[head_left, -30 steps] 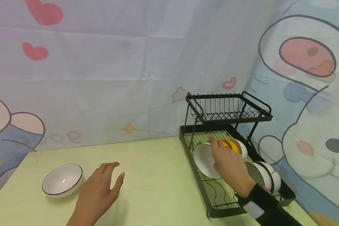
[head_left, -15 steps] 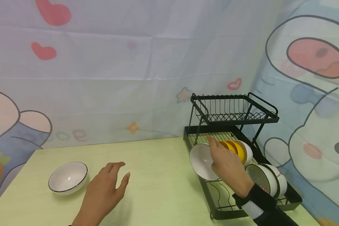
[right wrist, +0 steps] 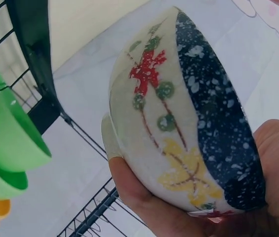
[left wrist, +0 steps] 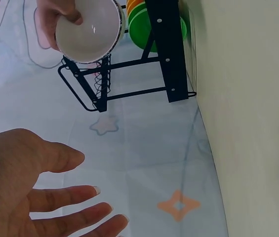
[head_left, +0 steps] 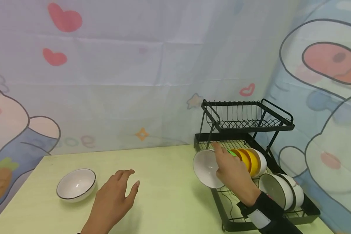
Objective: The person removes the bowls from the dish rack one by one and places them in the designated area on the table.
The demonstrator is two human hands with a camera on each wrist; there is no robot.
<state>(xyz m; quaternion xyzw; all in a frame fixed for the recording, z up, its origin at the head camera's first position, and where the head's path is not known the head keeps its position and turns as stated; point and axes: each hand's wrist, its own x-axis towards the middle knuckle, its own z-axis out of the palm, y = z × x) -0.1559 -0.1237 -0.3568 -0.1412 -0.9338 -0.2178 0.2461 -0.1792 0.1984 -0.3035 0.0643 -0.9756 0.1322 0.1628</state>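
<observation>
My right hand (head_left: 234, 174) grips a white bowl (head_left: 205, 169) by its rim, tilted with its inside towards me, over the left edge of the black dish rack (head_left: 219, 208). In the right wrist view the bowl's outside (right wrist: 154, 133) shows red and yellow flowers and a speckled dark blue band; fingers curl under its base, the thumb side lies at the rim. My left hand (head_left: 112, 198) hovers over the table with fingers spread and nothing in them. Left of it, a second white bowl (head_left: 76, 184) with a dark rim stands upright on the table.
Green bowls (right wrist: 11, 118) and yellow bowls (head_left: 253, 162) stand on edge in the rack's lower tier, with white bowls (head_left: 280, 191) at the front right. The upper wire tier (head_left: 245, 115) rises behind. A printed curtain (head_left: 120, 81) hangs behind the pale table (head_left: 163, 195).
The right hand's bowl has shifted left, away from the bowls in the rack, uncovering more of the yellow ones. The view has turned slightly left. The left hand keeps its spread pose.
</observation>
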